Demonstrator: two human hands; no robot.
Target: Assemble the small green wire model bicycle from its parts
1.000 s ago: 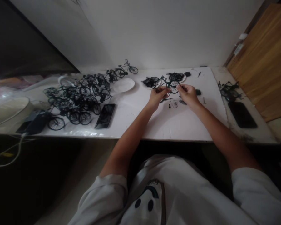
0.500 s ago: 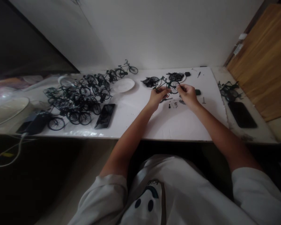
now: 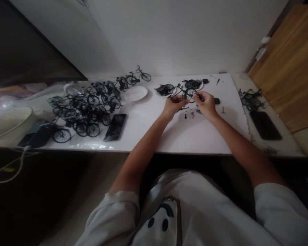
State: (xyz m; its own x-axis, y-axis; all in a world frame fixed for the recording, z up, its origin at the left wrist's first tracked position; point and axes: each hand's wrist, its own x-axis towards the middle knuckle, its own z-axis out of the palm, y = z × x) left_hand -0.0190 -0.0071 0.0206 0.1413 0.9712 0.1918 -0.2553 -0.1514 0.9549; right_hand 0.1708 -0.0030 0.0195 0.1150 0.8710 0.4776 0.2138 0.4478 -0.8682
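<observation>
A dark miniature bicycle (image 3: 190, 95) is held up between my two hands, its spoked wheel toward the right. My left hand (image 3: 175, 104) is closed round the frame side, with the thumb near the wheel's lower edge. At the wheel's right edge, the fingers of my right hand (image 3: 204, 102) are pinched together. Behind the bicycle, dark parts (image 3: 192, 83) are heaped on a white dish, and another heap of parts with wheels (image 3: 165, 89) lies to its left. Several tiny loose pieces (image 3: 191, 114) lie on the white board just below my hands.
Many assembled miniature bicycles (image 3: 87, 106) crowd the left, beside a white plate (image 3: 135, 93) and a phone (image 3: 115, 127). Another phone (image 3: 265, 125) and more bicycle parts (image 3: 251, 99) are at the right. A small T-shaped tool (image 3: 223, 109) lies on the board (image 3: 200, 140).
My left thumb has shifted slightly right, toward the lower part of the wheel. The bicycle and my right hand have hardly moved.
</observation>
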